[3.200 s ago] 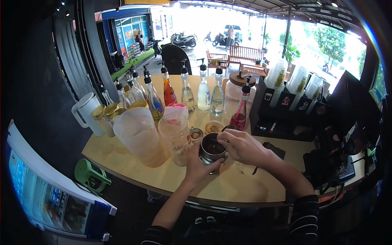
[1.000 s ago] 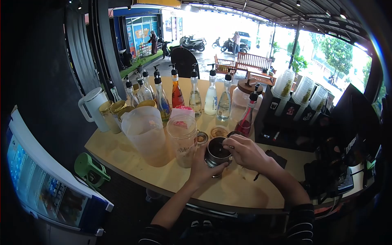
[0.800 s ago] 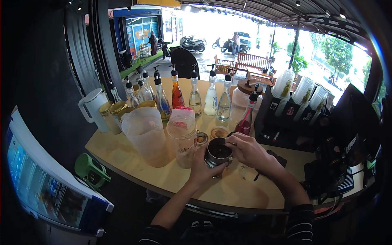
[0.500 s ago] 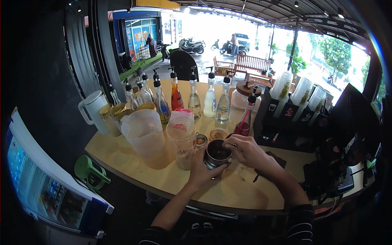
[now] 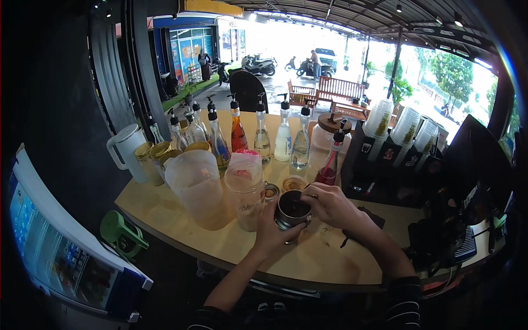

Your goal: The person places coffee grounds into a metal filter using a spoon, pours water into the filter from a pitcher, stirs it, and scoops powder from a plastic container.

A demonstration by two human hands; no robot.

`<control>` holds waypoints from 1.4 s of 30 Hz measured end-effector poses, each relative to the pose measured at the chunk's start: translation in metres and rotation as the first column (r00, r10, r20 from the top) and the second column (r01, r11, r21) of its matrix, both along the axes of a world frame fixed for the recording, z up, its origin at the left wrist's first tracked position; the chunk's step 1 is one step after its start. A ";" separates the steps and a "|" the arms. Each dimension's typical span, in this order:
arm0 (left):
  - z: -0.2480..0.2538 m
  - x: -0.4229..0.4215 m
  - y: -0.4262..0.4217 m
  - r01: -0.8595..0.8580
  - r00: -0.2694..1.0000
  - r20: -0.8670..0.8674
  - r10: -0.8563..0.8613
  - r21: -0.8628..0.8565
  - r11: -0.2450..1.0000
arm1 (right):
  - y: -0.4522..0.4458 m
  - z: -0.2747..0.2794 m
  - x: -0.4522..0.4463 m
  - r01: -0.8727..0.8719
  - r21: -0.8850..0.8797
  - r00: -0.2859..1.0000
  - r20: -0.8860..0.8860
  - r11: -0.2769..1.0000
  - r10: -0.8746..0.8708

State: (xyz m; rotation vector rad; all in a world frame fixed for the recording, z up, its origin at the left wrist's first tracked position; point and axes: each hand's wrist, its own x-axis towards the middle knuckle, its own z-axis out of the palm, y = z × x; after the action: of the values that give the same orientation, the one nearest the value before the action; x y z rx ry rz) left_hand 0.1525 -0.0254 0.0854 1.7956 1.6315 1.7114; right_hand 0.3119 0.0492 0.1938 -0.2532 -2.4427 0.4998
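A metal cup (image 5: 290,220) with dark contents stands upright over the wooden counter (image 5: 324,258). My left hand (image 5: 271,230) is wrapped round its left and front sides. My right hand (image 5: 328,204) is closed in a pinch at the cup's right rim; what its fingers hold is too small to make out. Just left of the cup stands a clear plastic jar (image 5: 245,192), and farther left a large frosted pitcher (image 5: 193,179). Behind the cup lie a round lid (image 5: 294,183) and a small metal piece (image 5: 271,191).
Several pump bottles (image 5: 262,137) line the back of the counter, with a wooden-lidded jar (image 5: 330,137) beside them. A white jug (image 5: 129,154) is at the left. On the right are stacked plastic cups (image 5: 379,118) in a black holder (image 5: 379,159). Two people are outside.
The view has shifted since the earliest frame. My right hand has made small movements at the cup's rim, while my left hand has kept its hold. The people outside have changed posture.
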 end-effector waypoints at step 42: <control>0.002 0.005 -0.002 -0.071 0.997 -0.010 0.071 0.022 0.997 | 0.002 -0.005 0.006 -0.023 0.011 0.999 -0.029 1.000 0.024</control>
State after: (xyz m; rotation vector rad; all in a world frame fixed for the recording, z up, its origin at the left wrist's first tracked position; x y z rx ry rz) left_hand 0.1578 -0.0279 0.0873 1.7797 1.7070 1.7583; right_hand 0.3180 0.0514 0.1887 -0.2116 -2.4215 0.4975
